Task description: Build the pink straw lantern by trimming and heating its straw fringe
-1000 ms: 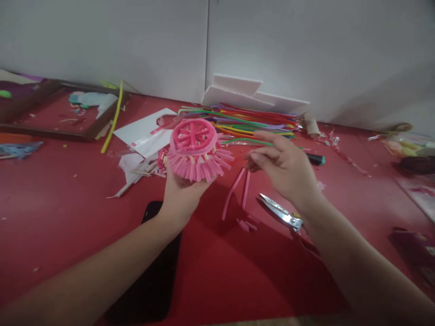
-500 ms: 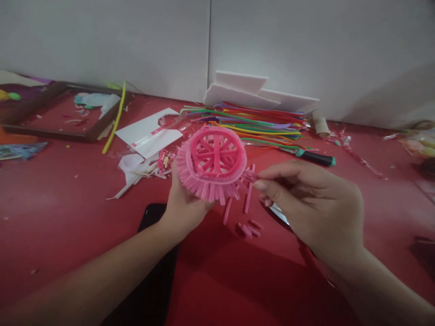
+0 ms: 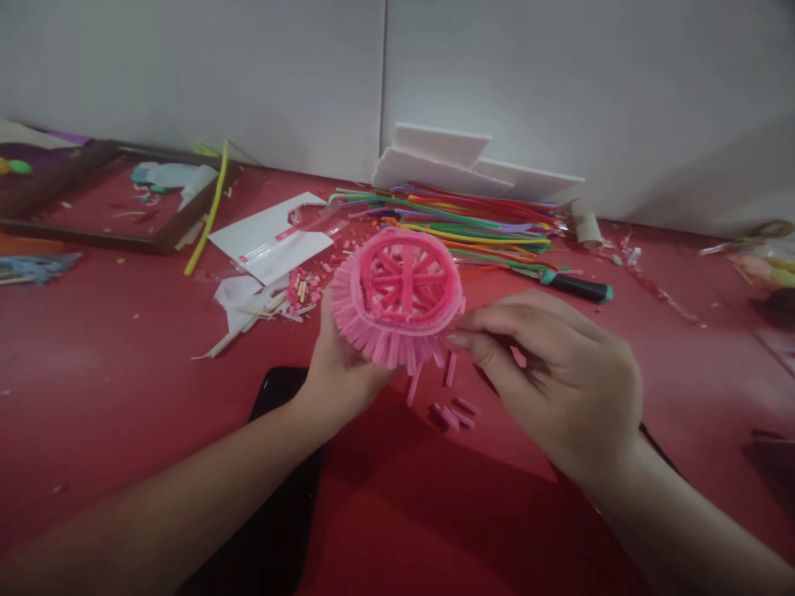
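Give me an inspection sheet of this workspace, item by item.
Surface: red table, strewn with small scraps.
Things: pink fringed piece held up; short pink pieces lie on the table.
Clutter: coloured stems, black-handled tool, dark flat slab, brown frame.
Hands: left hand grips the fringed piece from beneath; right hand has its fingertips at the fringe, anything pinched unclear.
Cables: thin dark line beside the right forearm, too unclear to name.
Surroundings: grey wall behind, white boards before it.

Round pink fringed piece (image 3: pixel 407 290), spoked top tilted toward viewer, held aloft; short pink strips (image 3: pixel 456 415) lie loose on red tabletop (image 3: pixel 397 513).
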A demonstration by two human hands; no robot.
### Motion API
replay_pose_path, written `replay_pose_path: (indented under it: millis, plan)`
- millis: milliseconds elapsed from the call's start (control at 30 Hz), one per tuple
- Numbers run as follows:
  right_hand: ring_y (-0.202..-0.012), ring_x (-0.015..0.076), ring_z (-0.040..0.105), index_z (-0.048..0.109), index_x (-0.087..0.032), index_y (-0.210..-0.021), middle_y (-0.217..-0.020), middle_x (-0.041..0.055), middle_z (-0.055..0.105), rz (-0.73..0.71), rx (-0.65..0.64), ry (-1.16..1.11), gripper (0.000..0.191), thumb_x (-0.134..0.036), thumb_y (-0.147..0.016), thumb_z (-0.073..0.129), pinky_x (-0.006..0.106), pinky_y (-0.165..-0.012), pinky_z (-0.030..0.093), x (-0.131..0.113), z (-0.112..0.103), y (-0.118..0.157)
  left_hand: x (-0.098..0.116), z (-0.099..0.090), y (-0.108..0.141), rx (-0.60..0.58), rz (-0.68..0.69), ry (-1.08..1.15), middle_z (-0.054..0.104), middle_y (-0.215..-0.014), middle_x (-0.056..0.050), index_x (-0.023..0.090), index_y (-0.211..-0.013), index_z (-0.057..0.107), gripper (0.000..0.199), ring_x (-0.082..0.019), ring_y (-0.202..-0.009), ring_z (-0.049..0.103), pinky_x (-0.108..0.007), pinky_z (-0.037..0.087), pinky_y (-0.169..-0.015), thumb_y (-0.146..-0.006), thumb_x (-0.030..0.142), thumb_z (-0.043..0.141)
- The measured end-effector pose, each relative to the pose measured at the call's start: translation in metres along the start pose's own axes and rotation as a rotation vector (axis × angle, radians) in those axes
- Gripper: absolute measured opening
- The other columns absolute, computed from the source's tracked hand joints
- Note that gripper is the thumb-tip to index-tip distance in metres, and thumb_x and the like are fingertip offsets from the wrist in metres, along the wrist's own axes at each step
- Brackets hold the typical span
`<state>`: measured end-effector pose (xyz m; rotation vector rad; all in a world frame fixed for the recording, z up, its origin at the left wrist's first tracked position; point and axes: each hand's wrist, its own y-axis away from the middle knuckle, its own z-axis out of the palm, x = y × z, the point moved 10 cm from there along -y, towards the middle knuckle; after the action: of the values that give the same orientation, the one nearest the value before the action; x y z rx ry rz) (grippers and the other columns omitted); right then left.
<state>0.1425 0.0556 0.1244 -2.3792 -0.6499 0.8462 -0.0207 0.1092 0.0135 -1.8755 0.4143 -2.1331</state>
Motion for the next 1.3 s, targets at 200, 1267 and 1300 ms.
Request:
replay_pose_path:
  millis: [200,1267,1300]
  plan:
    - [-0.077,0.0150,0.073,0.078,-0.021,-0.094,-0.087,0.0028,0.077,-0.059,-0.042,0.025,0.013,-0.015,-0.098,0.068,0.025,-0.070,0.059,-0.003,0.003,0.000,-0.007,0.001,0.001,-0.015,-0.079,0.037,0.069,-0.132,-0.016,0.025,-0.133,0.053,0.086,-0.036,-0.123,0.069,-0.055,0.056,-0.107,-0.060,0.034,0.098]
    - [-0.097,0.0213,0.067,0.074,-0.027,-0.095,-0.099,0.0018,0.076,-0.476,-0.127,0.111,0.016,-0.013,-0.098,0.067,0.038,-0.091,0.054,-0.017,-0.006,-0.002,-0.011,0.013,0.000,-0.141,-0.147,0.129,0.070,-0.133,-0.017,0.026,-0.141,0.053,0.097,-0.040,-0.124,0.069,-0.056,0.059,-0.104,-0.056,0.035,0.101]
    - [-0.097,0.0213,0.068,0.074,-0.027,-0.096,-0.099,0.0015,0.076,-0.472,-0.131,0.116,0.015,-0.013,-0.097,0.068,0.038,-0.092,0.054,-0.016,-0.006,-0.002,-0.012,0.013,0.001,-0.134,-0.161,0.131,0.070,-0.133,-0.017,0.026,-0.139,0.054,0.097,-0.040,-0.123,0.069,-0.056,0.059,-0.104,-0.055,0.034,0.101]
